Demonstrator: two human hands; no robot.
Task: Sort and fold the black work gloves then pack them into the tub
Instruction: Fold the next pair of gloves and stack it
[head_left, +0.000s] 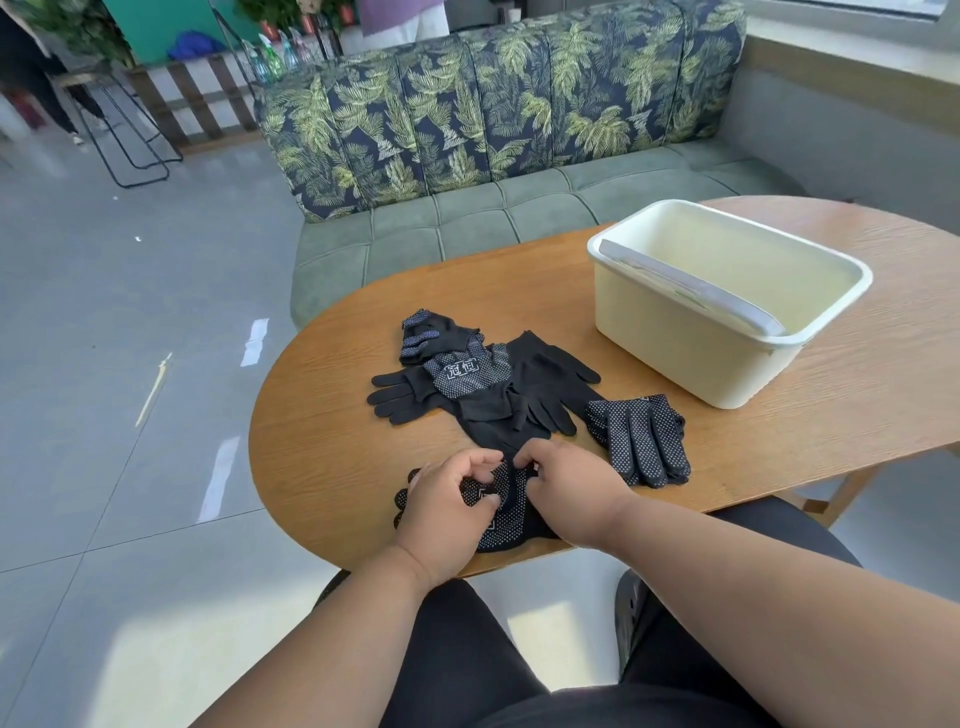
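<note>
Leaf-print sofa (498, 104): upholstered, grey-green seat, behind the table.

Oval wooden table (332, 395): work surface carrying every item below.

Cream plastic tub (691, 364): far right of the table, grey handle folded across its open mouth; no gloves visible inside, so packing appears not yet begun.

Loose heap of black gloves (467, 384): centre of the table, plain and dotted sides mixed, overlapping, unsorted.

Stacked dotted gloves (641, 441): just right of the heap, fingers pointing toward the person, apparently already paired.

Dotted glove in hand (506, 512): at the near table edge, grip-dot side up, partly covered by both hands.

Left hand (447, 512): fingers curled, pinching the glove's fabric.

Right hand (566, 493): fingers curled, pinching the same glove close beside the left.

Handling note, as judgement: the step looks like squaring this glove for a fold. Flatten it first, align fingers and cuff, then crease once so the bundle lies compact in the tub.
</note>
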